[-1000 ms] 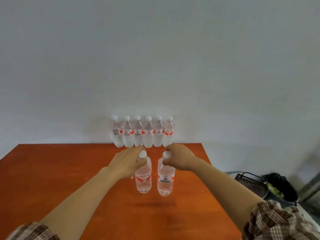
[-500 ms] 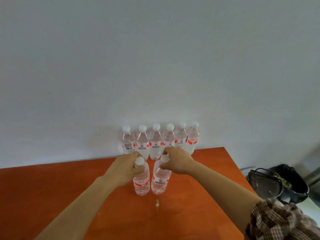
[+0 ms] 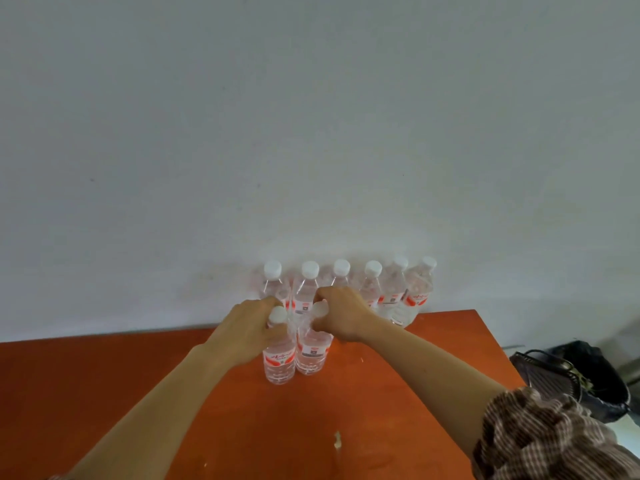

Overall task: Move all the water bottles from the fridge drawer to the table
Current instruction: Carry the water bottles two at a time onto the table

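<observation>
Head view: your left hand's fingers (image 3: 264,336) are curling round the neck of one water bottle (image 3: 280,362), just under its white cap. Your right hand's fingers (image 3: 327,295) are gripping the neck of a second bottle (image 3: 311,355) in the same way. Both bottles are standing upright side by side, touching, just below the centre of the frame on the orange table (image 3: 104,393). Your left hand (image 3: 247,327) and right hand (image 3: 341,315) are reaching in from the lower corners, and a checked sleeve (image 3: 540,438) is showing at the lower right. Behind the hands, a row of six bottles (image 3: 393,292) is standing along the table's far edge against the pale wall (image 3: 311,133). A dark bin (image 3: 595,372) is sitting at the right edge of the frame.
</observation>
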A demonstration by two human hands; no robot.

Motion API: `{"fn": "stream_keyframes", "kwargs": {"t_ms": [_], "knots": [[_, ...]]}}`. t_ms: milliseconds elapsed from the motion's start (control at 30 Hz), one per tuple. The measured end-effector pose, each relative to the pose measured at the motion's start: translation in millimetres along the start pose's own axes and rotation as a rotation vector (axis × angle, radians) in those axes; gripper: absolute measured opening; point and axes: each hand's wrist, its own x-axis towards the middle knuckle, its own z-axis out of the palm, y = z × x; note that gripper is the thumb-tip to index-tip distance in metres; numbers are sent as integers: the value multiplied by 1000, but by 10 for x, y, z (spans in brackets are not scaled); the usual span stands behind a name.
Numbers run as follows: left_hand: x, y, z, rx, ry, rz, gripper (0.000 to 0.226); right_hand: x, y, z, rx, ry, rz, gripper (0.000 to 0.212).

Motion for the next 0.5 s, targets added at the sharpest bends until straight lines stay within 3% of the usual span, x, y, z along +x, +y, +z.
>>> {"fn": "stream_keyframes", "kwargs": {"t_ms": [500], "knots": [[320, -176, -85, -51, 52, -19, 19, 350, -110, 68, 43, 34, 31, 31]]}}
